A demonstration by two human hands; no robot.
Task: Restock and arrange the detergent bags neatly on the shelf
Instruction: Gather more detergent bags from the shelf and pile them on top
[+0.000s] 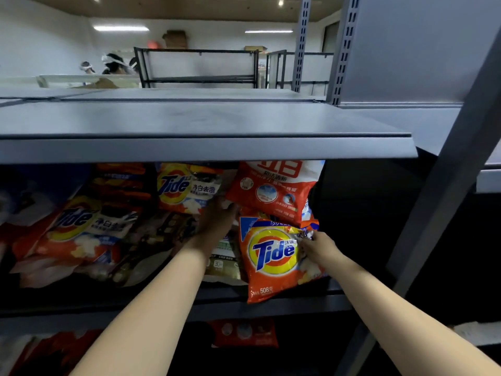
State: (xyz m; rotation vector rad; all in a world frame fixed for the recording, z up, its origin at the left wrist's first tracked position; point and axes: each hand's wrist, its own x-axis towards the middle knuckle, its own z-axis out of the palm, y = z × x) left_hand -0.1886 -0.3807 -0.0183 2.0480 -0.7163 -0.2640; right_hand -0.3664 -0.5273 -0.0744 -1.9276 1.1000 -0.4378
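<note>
An orange Tide detergent bag (271, 260) stands upright at the front right of the middle shelf (298, 299). My right hand (315, 246) pinches its upper right edge. My left hand (219, 218) reaches deeper into the shelf and grips the lower left corner of a red-and-white detergent bag (273, 189) that leans tilted above the Tide bag. Two more Tide bags lie in the shelf: one at the left (81, 226), one further back in the middle (184, 187). A pale green-and-white bag (223, 263) lies flat under my left forearm.
A grey upper shelf board (206, 147) overhangs the bags. A slanted grey upright (447, 185) stands at the right. Red bags (244, 333) sit on the shelf below. Other people and black racks (198, 66) are far behind.
</note>
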